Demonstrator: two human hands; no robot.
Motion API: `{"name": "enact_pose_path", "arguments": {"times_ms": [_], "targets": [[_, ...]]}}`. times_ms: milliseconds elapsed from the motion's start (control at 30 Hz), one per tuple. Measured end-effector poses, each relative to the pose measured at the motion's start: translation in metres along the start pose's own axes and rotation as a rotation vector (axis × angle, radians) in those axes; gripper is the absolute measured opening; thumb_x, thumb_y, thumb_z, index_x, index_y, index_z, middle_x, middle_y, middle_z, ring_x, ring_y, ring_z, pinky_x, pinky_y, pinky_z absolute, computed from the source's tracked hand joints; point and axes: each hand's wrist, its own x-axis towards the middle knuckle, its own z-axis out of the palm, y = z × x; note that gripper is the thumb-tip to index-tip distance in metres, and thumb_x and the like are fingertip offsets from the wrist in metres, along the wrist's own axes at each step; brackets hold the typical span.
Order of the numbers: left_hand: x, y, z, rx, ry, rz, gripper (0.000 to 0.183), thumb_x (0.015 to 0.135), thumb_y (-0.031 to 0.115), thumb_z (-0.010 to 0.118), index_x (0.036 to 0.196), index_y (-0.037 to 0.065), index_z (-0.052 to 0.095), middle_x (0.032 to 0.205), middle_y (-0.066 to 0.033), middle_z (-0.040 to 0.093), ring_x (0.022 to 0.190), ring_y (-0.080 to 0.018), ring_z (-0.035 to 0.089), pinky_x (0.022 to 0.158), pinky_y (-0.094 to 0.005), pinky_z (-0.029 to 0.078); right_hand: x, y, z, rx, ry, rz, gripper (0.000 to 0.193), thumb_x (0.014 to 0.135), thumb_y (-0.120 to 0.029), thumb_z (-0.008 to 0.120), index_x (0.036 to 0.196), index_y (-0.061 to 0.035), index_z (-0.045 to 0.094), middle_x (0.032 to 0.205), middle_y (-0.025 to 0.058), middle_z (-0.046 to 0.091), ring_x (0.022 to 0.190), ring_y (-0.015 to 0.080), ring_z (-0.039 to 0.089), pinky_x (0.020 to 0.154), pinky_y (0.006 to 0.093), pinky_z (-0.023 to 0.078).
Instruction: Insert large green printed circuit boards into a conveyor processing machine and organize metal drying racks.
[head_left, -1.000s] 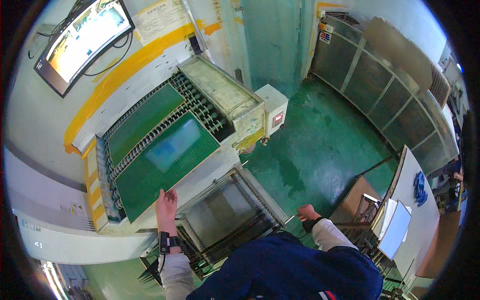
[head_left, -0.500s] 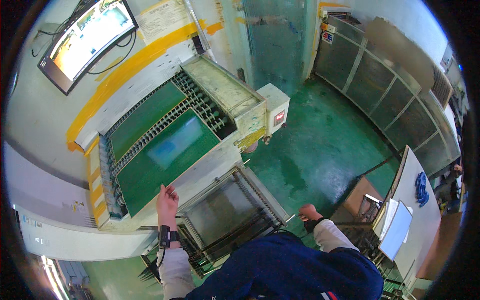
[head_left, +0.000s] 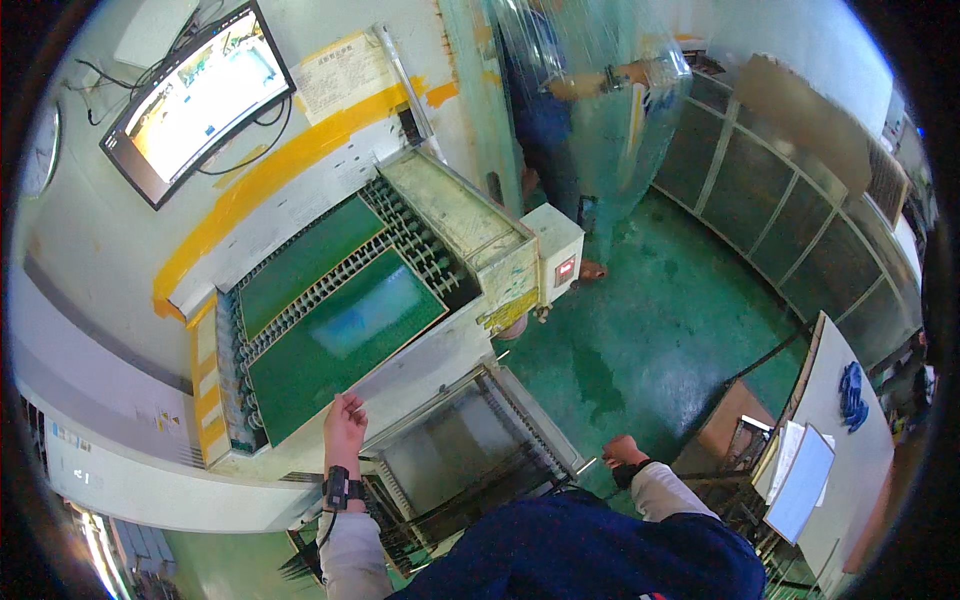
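My left hand (head_left: 345,425) is beside the near edge of a green rectangular panel (head_left: 345,340); its fingers are curled in and hold nothing I can see. Whether the fingertips touch the panel, I cannot tell. That panel lies flat on the rollers of a conveyor machine (head_left: 455,205), and a second green panel (head_left: 300,265) lies behind it. Low on the right, my right hand (head_left: 622,452) is closed like a fist, with nothing visible in it. It hovers near the corner of a metal-framed rack (head_left: 455,440), which stands in front of the machine.
Behind a clear plastic strip curtain (head_left: 625,120) stands a person (head_left: 545,125), with an arm raised against it. A control box (head_left: 555,250) juts from the machine's right end. On the right, a table (head_left: 850,480) bears a blue glove (head_left: 852,397) and papers (head_left: 790,455). A monitor (head_left: 200,100) hangs upper left.
A person has appeared at the plastic curtain, pushing it outward. The fingers of my left hand have curled in more. My view has shifted slightly; the panels look unmoved on the rollers.
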Motion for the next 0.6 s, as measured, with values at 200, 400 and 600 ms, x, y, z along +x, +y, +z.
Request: {"name": "enact_pose_path", "arguments": {"times_ms": [200, 400, 600], "targets": [[-0.012, -0.011, -0.013, -0.035, 0.021, 0.000, 0.024, 0.088, 0.028, 0.056, 0.095, 0.005, 0.056, 0.082, -0.0051, 0.057, 0.068, -0.0154, 0.050, 0.062, -0.0279, 0.042, -0.007, -0.050, -0.027, 1.339, 0.372, 0.497, 0.025, 0.073, -0.028, 0.056, 0.059, -0.0065, 0.054, 0.052, 0.0062, 0.050, 0.042, 0.0200, 0.048, 0.036, 0.0344, 0.034], [-0.025, -0.066, -0.048, -0.010, 0.143, -0.023, 0.014, 0.086, 0.016, 0.058, 0.091, 0.003, 0.056, 0.080, -0.0059, 0.057, 0.070, -0.0160, 0.053, 0.060, -0.0278, 0.045, -0.019, -0.060, -0.049, 0.550, 0.317, 0.112, 0.019, 0.078, -0.021, 0.055, 0.067, -0.0060, 0.058, 0.067, 0.0149, 0.060, 0.052, 0.0289, 0.058, 0.045, 0.0371, 0.045], [-0.065, -0.126, -0.036, 0.052, -0.026, -0.212, 0.010, 0.085, 0.012, 0.058, 0.090, 0.003, 0.057, 0.076, -0.0077, 0.058, 0.067, -0.0180, 0.056, 0.060, -0.0289, 0.047, -0.003, -0.027, -0.006, 0.656, 0.473, 0.030, 0.016, 0.071, -0.025, 0.058, 0.065, -0.0108, 0.059, 0.063, 0.0104, 0.059, 0.058, 0.0303, 0.058, 0.045, 0.0418, 0.042]]}}
